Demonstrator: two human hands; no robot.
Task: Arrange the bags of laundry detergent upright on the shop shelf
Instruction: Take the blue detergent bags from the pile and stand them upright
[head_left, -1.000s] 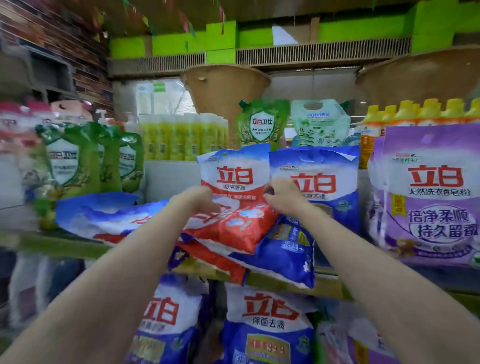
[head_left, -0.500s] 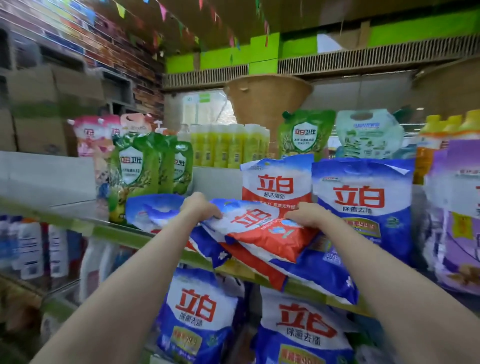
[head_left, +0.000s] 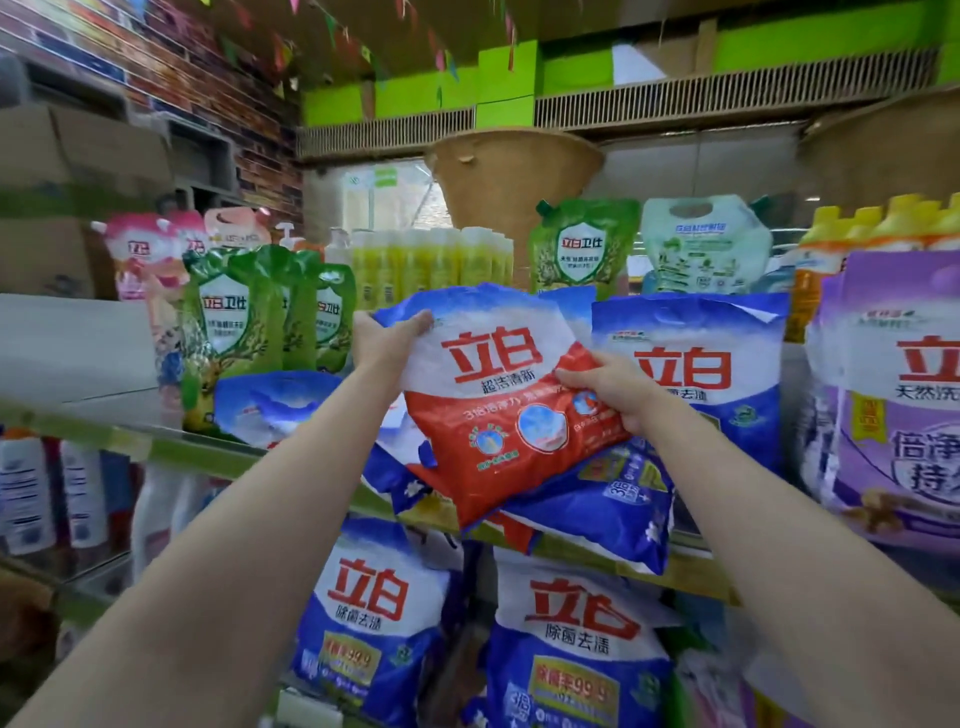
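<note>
I hold a red and white detergent bag (head_left: 511, 415) with both hands, lifted and tilted in front of the shelf (head_left: 171, 447). My left hand (head_left: 387, 340) grips its top left corner. My right hand (head_left: 610, 389) grips its right edge. Under it a blue detergent bag (head_left: 597, 512) lies flat, hanging over the shelf's front edge. Another blue bag (head_left: 270, 400) lies flat further left. A blue bag (head_left: 696, 364) stands upright behind my right hand.
Green refill pouches (head_left: 239, 322) stand at the shelf's left, purple detergent bags (head_left: 898, 395) at the right. Yellow bottles (head_left: 431, 265) line the back. Blue bags (head_left: 374, 618) stand on the lower shelf. Cardboard boxes (head_left: 67, 171) are stacked at the far left.
The red and white bag has come up from lying flat on the pile to a raised, nearly upright tilt. Both hands shifted along its edges and lifted with it.
</note>
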